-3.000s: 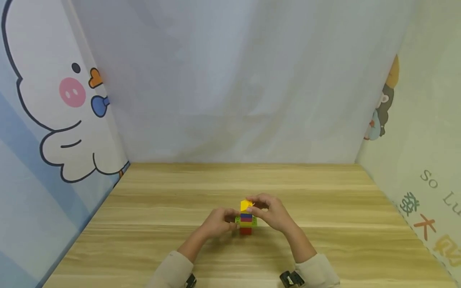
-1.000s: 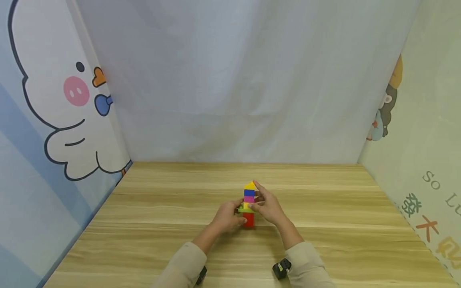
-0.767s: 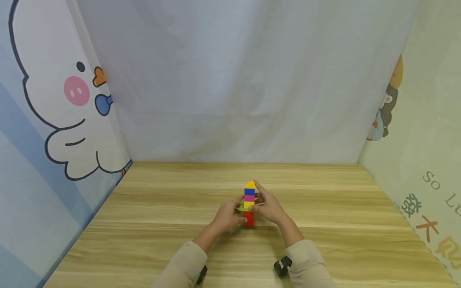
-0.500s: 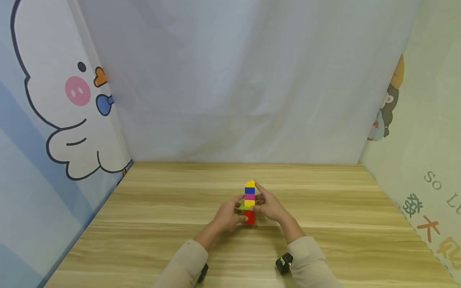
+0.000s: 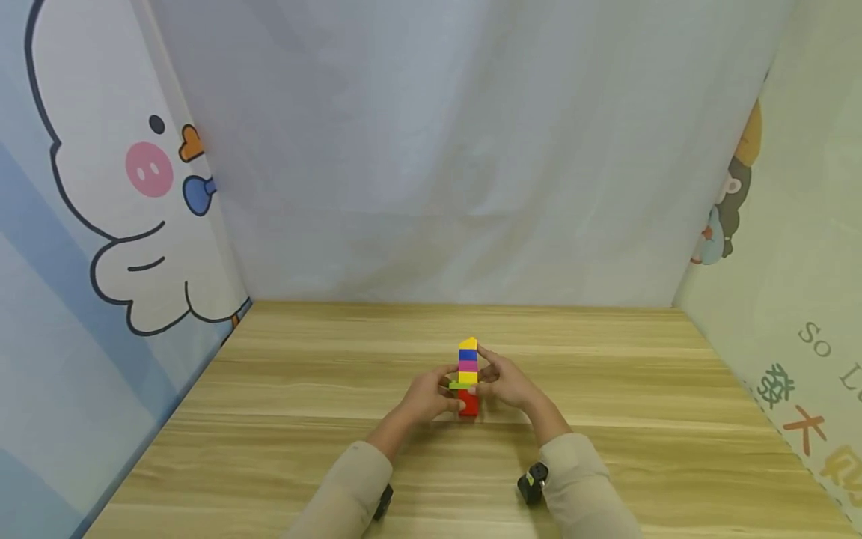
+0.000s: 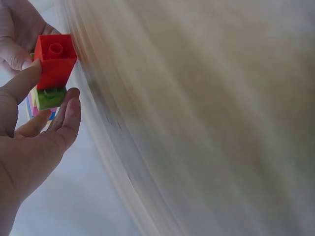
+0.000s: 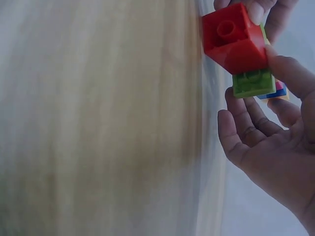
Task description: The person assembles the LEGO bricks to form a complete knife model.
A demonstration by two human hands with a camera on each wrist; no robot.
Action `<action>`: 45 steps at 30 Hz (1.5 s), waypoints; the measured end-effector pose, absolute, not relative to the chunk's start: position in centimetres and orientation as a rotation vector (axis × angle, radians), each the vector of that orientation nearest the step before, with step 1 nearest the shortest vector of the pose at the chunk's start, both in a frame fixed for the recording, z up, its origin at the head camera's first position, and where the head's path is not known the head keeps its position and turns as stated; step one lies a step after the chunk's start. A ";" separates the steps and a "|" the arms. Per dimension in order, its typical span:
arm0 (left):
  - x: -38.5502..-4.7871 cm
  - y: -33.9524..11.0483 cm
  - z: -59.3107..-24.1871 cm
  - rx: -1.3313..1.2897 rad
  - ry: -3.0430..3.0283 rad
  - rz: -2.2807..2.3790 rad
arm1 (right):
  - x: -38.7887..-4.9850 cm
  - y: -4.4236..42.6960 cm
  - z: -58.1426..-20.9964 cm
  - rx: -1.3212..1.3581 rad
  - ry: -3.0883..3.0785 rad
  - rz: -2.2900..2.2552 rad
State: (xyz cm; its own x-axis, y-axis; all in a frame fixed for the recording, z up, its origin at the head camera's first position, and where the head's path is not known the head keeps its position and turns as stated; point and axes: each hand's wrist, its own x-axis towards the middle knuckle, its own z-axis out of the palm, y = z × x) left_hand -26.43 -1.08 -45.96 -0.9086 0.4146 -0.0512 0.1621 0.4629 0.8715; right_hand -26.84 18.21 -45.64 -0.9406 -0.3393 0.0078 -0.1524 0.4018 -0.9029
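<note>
Both hands hold a small tower of toy building bricks in front of the person. From bottom to top it has a red brick, a light green plate, a yellow brick, a magenta brick, a blue brick and a sloped yellow brick. My left hand grips the lower part, thumb on the red brick. My right hand holds the right side, thumb near the green plate, index finger by the top. Both wrist views show the red brick's hollow underside, so the tower is off the table.
A wood-grain table lies beneath the hands. Behind it hangs a pale grey curtain. Printed cartoon panels stand at the left and right. Dark wrist cameras sit at the light sleeves.
Three seconds ago the right hand pinched the top yellow brick. It has since moved down the tower's side. The tower now shows more of its front and has edged slightly away from the person.
</note>
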 end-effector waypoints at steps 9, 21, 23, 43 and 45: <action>-27.3 -1.4 -46.4 0.502 2.436 1.419 | -27.2 18.3 -46.2 -0.351 2.380 -1.639; -27.8 -1.6 -45.8 0.502 2.402 1.374 | -27.8 18.3 -46.8 -0.267 2.414 -1.611; -27.8 -1.7 -45.8 0.501 2.395 1.378 | -27.8 18.2 -46.8 -0.254 2.422 -1.606; -28.5 -1.5 -46.5 0.537 2.398 1.405 | -27.8 17.8 -46.9 -0.195 2.478 -1.637; -28.4 -1.5 -46.6 0.547 2.398 1.409 | -27.8 17.8 -47.0 -0.202 2.482 -1.630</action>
State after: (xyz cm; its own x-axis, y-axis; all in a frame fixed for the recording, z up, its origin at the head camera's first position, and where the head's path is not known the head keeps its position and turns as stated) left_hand -28.40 -1.52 -46.63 -0.8803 0.4694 -0.0685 0.1685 0.4446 0.8797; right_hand -27.83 17.84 -47.04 -0.9772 -0.2027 -0.0632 -0.0227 0.3954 -0.9182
